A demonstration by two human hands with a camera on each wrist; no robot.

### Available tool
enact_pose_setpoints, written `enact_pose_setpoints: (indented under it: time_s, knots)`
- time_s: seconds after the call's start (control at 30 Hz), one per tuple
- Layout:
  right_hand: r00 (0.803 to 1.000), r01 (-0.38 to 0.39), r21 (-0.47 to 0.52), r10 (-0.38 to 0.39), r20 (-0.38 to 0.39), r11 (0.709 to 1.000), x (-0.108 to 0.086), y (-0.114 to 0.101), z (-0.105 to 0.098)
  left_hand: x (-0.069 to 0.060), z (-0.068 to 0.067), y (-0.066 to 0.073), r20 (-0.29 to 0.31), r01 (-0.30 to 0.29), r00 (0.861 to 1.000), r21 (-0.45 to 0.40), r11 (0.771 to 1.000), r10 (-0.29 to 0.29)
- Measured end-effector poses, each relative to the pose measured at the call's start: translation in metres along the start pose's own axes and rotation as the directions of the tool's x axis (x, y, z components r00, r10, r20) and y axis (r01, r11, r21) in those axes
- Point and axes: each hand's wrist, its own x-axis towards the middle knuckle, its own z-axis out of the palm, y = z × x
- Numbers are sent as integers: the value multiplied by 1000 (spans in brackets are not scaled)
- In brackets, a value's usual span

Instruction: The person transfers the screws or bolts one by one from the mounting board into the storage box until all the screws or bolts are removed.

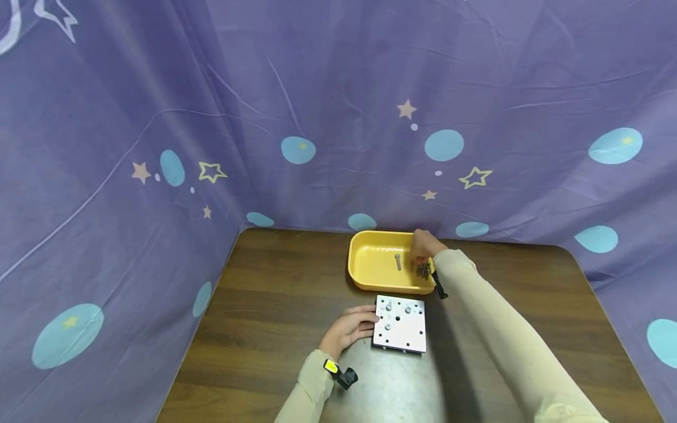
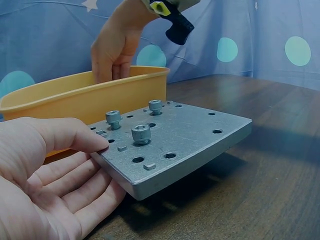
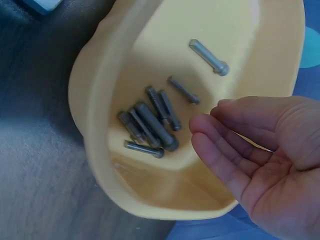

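A square metal plate [image 1: 409,330] with holes is held at its left edge by my left hand [image 1: 346,330]. In the left wrist view the thumb lies on top and the fingers are underneath, with the plate raised a little off the table. Three socket-head bolts [image 2: 141,134] stand upright in the plate. My right hand [image 3: 265,150] reaches into the yellow basin [image 1: 370,286], fingers loosely bent and nothing visible between them. Just beside its fingertips lies a cluster of bolts [image 3: 156,122]; a single bolt [image 3: 207,56] lies apart from them.
The brown wooden table [image 1: 285,294] carries the basin just behind the plate. A purple patterned curtain [image 1: 338,106] hangs along the back and left side. The right forearm [image 1: 492,317] crosses over the table's right half.
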Motion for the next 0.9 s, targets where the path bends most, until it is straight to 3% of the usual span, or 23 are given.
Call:
enact_pose_setpoints:
  time_s: [0.17,0.37,0.53,0.6,0.73,0.9]
  knots:
    - [984,166,-21,-167,-67,986,-17,-12,-7,0,-1,-1,-2,0,1000,1,1000,0]
    - [916,381,-51,-385,-113,923,-62,-41,3,-1,-2,1,15,-12,1000,3,1000,11]
    - [847,521,-60,-525,-81,851,-102,-56,32,-1,-2,5,33,-8,999,7,1000,7]
    - [833,547,-74,-551,-57,834,-113,-58,47,0,-3,6,44,-7,999,8,1000,7]
    - [832,546,-141,-554,-20,826,-125,-57,74,1,-3,8,53,-13,999,9,1000,13]
    - [877,467,-231,-481,-6,854,-131,-51,101,1,-3,3,52,-13,999,7,1000,13]
